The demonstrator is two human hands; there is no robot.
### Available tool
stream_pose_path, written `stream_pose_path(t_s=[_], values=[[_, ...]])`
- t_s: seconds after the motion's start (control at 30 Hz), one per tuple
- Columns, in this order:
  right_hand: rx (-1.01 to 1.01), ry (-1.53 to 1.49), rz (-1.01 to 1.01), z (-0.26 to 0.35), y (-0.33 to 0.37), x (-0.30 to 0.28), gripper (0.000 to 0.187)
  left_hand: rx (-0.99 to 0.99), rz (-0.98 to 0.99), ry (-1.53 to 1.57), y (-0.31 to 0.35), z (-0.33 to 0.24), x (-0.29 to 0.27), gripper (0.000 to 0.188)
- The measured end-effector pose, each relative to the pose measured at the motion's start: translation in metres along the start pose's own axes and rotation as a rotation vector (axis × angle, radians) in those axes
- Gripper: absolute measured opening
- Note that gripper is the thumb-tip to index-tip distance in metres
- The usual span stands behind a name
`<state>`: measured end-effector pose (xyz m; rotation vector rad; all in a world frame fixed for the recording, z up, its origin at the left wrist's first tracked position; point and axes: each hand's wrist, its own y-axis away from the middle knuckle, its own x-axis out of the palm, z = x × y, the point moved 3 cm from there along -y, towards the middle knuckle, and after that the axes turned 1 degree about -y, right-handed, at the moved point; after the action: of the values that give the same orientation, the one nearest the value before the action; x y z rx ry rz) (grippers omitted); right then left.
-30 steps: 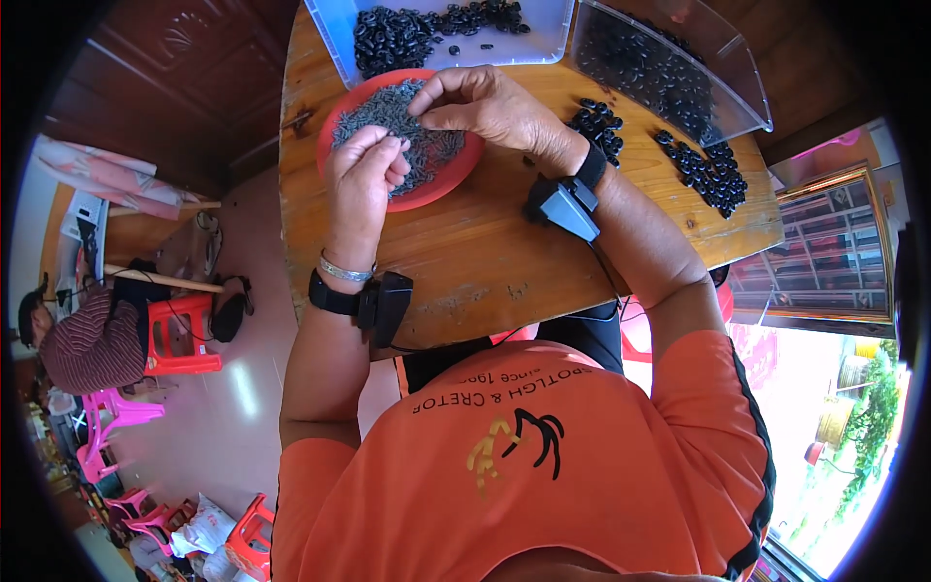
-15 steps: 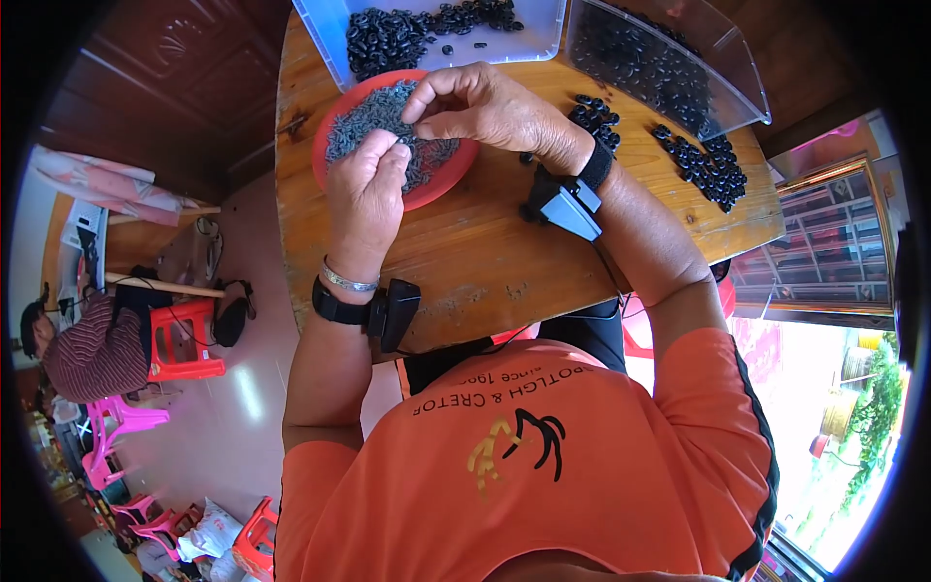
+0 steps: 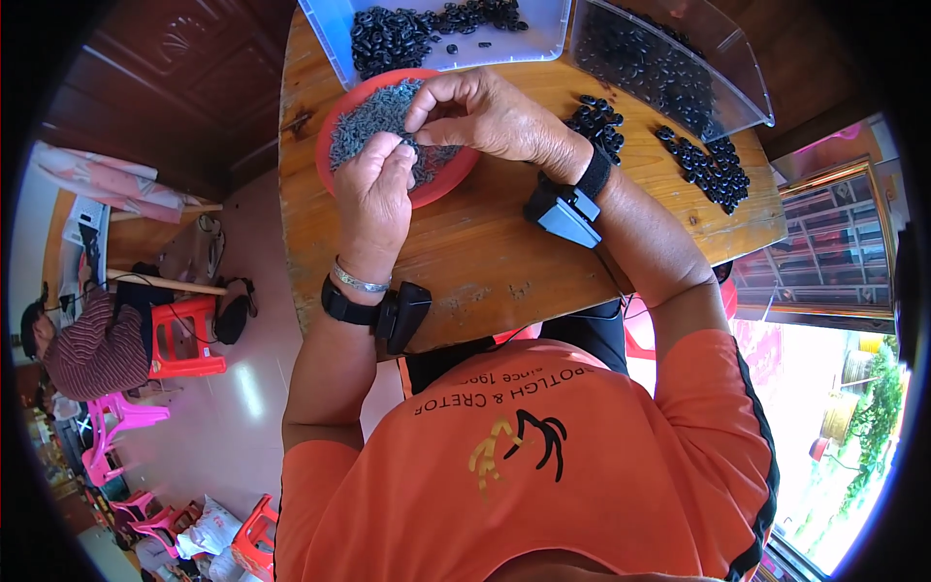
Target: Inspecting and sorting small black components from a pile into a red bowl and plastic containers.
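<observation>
Over the red bowl [image 3: 452, 181] my two hands meet, fingertips almost touching. My left hand [image 3: 373, 194] pinches a small black piece [image 3: 408, 142] between thumb and forefinger. Close against that piece, the thumb and forefinger of my right hand [image 3: 485, 118] are bent into a pinch; what they hold, if anything, is too small to make out. Many thin grey pieces [image 3: 361, 128] fill the bowl beneath. Just beyond my right wrist lies a pile of small black rounded parts [image 3: 598, 121] on the wooden table.
A translucent bin [image 3: 335, 48] with black parts stands behind the bowl. Right of it, a clear tub [image 3: 747, 92] holds more, with another black pile [image 3: 713, 175] spilling before it. The table edge [image 3: 543, 318] is near my body. At far left a person [image 3: 92, 344] sits by a red stool [image 3: 184, 339].
My left hand has shifted slightly right, and the black piece in its fingertips now shows more clearly. The right hand keeps nearly the same place, fingers still bent.
</observation>
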<state>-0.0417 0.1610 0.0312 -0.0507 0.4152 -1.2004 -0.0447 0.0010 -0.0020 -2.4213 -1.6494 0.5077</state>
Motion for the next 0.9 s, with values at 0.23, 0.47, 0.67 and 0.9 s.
stream_pose_path(t_s=[0.23,0.47,0.67,0.9], values=[[-0.06,0.089,-0.024,0.005,0.002,0.002,0.013,-0.05,-0.013,0.039,-0.001,0.0,-0.002,0.014],[-0.04,0.141,-0.001,0.009,0.002,-0.003,0.013,-0.053,0.083,-0.056,-0.004,-0.003,0.001,0.015],[-0.071,0.124,-0.002,0.005,0.003,-0.005,0.011,-0.096,0.202,-0.077,-0.004,-0.005,-0.001,0.017],[-0.056,0.21,0.051,0.011,0.003,0.0,0.011,-0.054,0.156,-0.146,-0.001,-0.009,0.0,0.013]])
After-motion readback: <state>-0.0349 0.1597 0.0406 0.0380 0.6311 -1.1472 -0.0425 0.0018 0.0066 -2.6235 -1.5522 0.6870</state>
